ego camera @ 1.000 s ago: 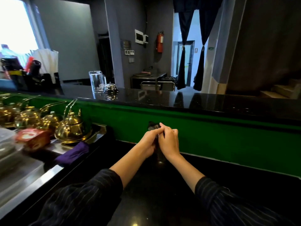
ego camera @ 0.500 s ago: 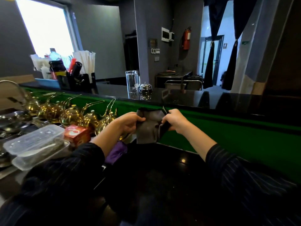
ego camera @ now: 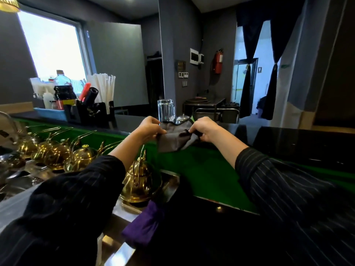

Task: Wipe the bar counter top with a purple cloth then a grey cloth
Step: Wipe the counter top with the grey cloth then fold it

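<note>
A grey cloth (ego camera: 173, 138) hangs spread between my two hands, held in the air in front of the raised black bar counter top (ego camera: 299, 139). My left hand (ego camera: 150, 127) pinches its left upper corner and my right hand (ego camera: 204, 129) pinches its right upper edge. The cloth droops below my fingers over the green counter front (ego camera: 203, 169). A purple cloth (ego camera: 144, 225) lies bunched on the lower work surface, near my left sleeve, with no hand on it.
A glass pitcher (ego camera: 165, 110) and a small metal bell (ego camera: 182, 119) stand on the bar top just behind the cloth. Several brass teapots (ego camera: 80, 156) line a steel tray on the left. A black caddy with straws (ego camera: 90, 110) sits further left.
Both hands rose from the lower counter with the grey cloth and pulled apart, opening it out at bar-top height. The view tilted upward.
</note>
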Tool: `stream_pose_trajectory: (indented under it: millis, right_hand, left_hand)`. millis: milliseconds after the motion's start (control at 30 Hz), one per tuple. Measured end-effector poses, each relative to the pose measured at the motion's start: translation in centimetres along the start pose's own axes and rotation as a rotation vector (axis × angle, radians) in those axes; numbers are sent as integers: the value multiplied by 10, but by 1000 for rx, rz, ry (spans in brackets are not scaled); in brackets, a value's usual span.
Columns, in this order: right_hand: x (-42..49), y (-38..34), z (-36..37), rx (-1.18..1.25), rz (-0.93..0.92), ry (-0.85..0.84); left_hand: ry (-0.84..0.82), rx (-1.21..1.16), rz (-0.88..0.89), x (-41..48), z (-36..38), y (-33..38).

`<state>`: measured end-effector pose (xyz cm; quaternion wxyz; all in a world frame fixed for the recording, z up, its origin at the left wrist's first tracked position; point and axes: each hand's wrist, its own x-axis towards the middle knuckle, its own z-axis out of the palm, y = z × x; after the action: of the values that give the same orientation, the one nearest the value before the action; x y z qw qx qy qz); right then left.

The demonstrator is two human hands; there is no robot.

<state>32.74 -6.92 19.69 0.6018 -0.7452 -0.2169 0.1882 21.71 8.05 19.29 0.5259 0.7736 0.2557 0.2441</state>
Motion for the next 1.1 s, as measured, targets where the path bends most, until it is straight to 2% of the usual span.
stream_pose_trajectory:
  millis: [67,133,233,433,600,767,833,933,1000,1100]
  right_hand:
    - [24,-2,10,32,-24,22]
    - [54,1,21,21,-46,76]
    - [98,14,35,-37,-48,151]
    - [100,14,41,-163,-14,203]
    - [100,21,37,-551,-124,263]
    - [89,26,35,-923,-303,243]
    - [83,29,34,-1026,-359,202]
    - [77,35,31,-993,-284,70]
    - [71,37,25,-953,-298,-6]
    - [53,36,8,-875,-321,-81]
  left_hand:
    - [62,-32,34,24,-5,-5]
    - [49,-16,61,45,-6,-8]
    - [-10,109,118,72,-3,-12]
    - [-65,361,198,107,11,-26]
    - [-10,525,331,117,21,-45]
    - [101,738,386,122,22,-57]
    - [92,803,376,116,23,-53]
    - [-2,881,323,104,23,-47]
    - [-43,912,273,94,23,-43]
    - [-30,914,253,68,29,-33]
